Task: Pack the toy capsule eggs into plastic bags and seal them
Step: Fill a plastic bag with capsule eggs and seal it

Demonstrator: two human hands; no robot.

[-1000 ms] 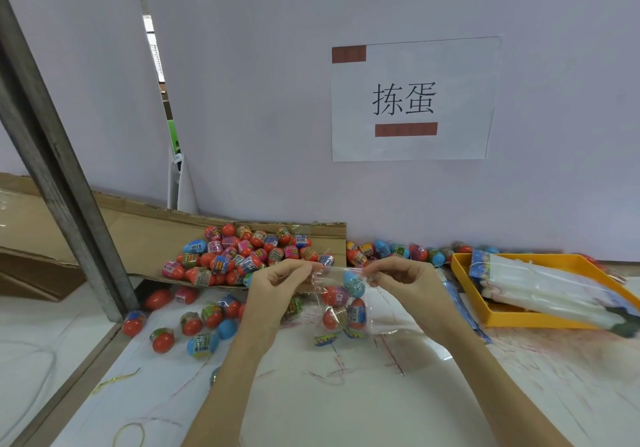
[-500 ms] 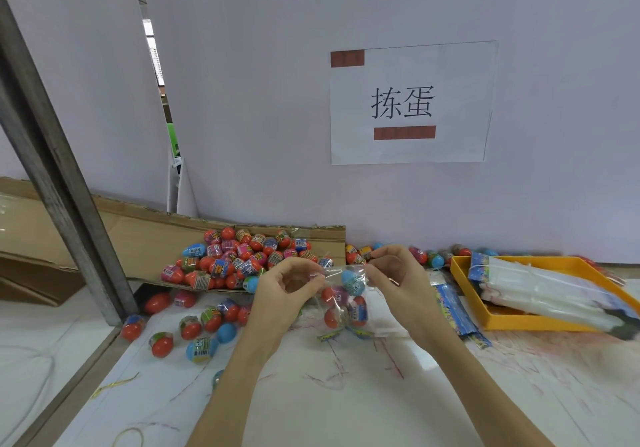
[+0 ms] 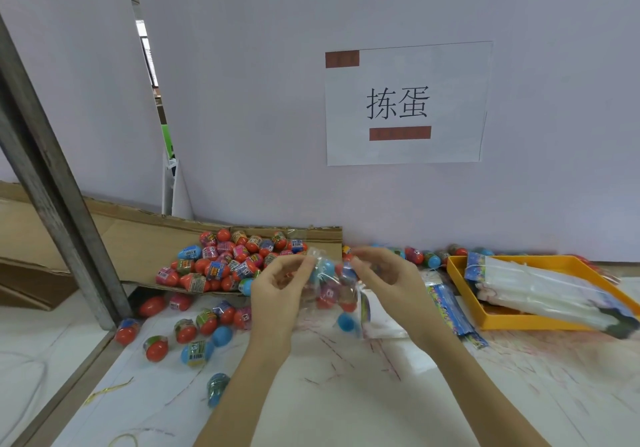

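Loose eggs (image 3: pixel 194 328) left, orange tray (image 3: pixel 460 273) right, bare table (image 3: pixel 346 405) between

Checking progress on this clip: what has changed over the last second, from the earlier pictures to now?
The two hands have drawn together: the left hand and right hand now pinch the gathered mouth of the plastic bag, which a second ago was stretched wide between them. The bag hangs more bunched, eggs inside. The egg pile, the loose eggs and the yellow tray lie as before.
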